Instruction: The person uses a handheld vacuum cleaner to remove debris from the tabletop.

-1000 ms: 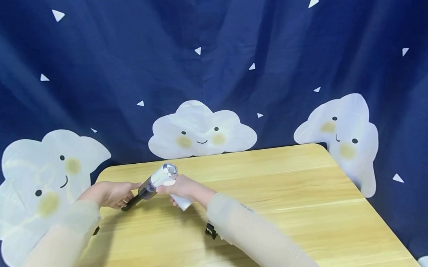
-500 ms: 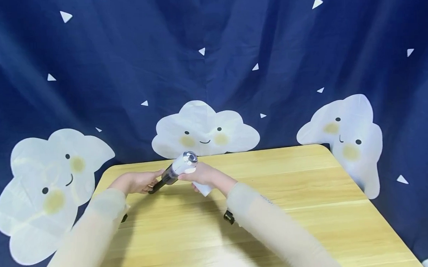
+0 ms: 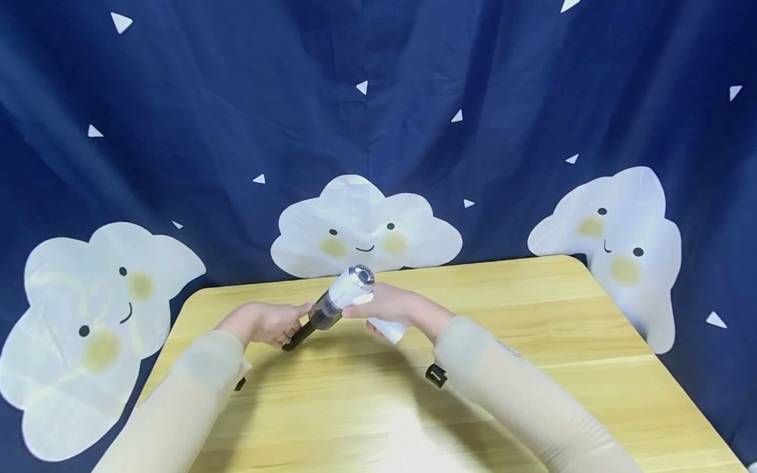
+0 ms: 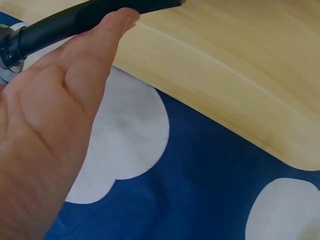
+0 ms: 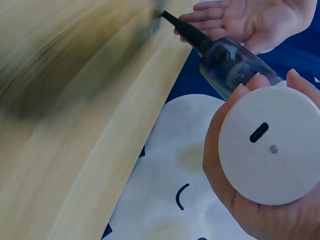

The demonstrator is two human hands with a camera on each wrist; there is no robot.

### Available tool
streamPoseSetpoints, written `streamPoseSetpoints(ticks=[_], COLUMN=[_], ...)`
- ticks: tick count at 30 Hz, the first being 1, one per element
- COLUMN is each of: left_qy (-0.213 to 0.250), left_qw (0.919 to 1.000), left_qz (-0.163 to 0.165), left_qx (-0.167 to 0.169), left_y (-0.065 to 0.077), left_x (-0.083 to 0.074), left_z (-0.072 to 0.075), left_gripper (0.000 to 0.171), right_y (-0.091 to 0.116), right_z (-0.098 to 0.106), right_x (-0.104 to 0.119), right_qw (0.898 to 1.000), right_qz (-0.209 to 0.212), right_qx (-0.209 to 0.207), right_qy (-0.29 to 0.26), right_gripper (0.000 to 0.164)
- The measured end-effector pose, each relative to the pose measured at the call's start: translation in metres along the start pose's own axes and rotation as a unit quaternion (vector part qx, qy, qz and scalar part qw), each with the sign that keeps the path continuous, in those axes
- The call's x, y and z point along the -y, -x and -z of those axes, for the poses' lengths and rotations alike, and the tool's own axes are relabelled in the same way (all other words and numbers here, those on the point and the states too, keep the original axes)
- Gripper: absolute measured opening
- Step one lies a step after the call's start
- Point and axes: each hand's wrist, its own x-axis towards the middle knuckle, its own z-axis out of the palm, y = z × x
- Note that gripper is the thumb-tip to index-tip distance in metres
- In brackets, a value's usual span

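A white handheld vacuum cleaner (image 3: 345,291) slants over the wooden table, its silver vented end up and its black crevice nozzle (image 3: 299,335) pointing down to the left. My right hand (image 3: 393,303) grips its handle; the right wrist view shows the handle's round white end (image 5: 272,150) with a dark slot. A see-through dust cup (image 5: 235,65) joins body and nozzle. My left hand (image 3: 272,324) is beside the nozzle, and in the right wrist view its fingers (image 5: 205,17) are straight, palm showing. In the left wrist view the nozzle passes right at its fingertips.
The light wooden table (image 3: 534,398) has rounded far corners. Directly behind it hangs a dark blue curtain (image 3: 398,69) with smiling white clouds (image 3: 366,247) and small white triangles. A black strap piece (image 3: 436,375) shows under the right sleeve.
Both hands and the vacuum cleaner have moved to the right across the table, slightly farther back at first. The right hand keeps its grip, and the left hand stays beside the nozzle.
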Motion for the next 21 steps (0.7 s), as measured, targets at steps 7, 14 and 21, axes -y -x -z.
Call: streamPoseSetpoints(ticks=[7, 14, 21], left_qy=[0.009, 0.006, -0.01], left_qw=[0.9999, 0.9998, 0.9998], left_qz=[0.003, -0.009, -0.012], left_qx=[0.008, 0.016, 0.013], left_y=[0.004, 0.002, -0.005], left_x=[-0.001, -0.01, -0.02], left_z=[-0.009, -0.02, -0.036], left_gripper=[0.086, 0.086, 0.084], right_y=[0.007, 0.017, 0.031], right_z=[0.008, 0.023, 0.039], right_x=[0.0, -0.003, -0.009], right_qw=[1.0, 0.999, 0.997], right_qz=[-0.016, -0.025, -0.043], right_qx=[0.019, 0.031, 0.05], right_qy=[0.012, 0.027, 0.031], right_gripper=[0.041, 0.037, 0.033])
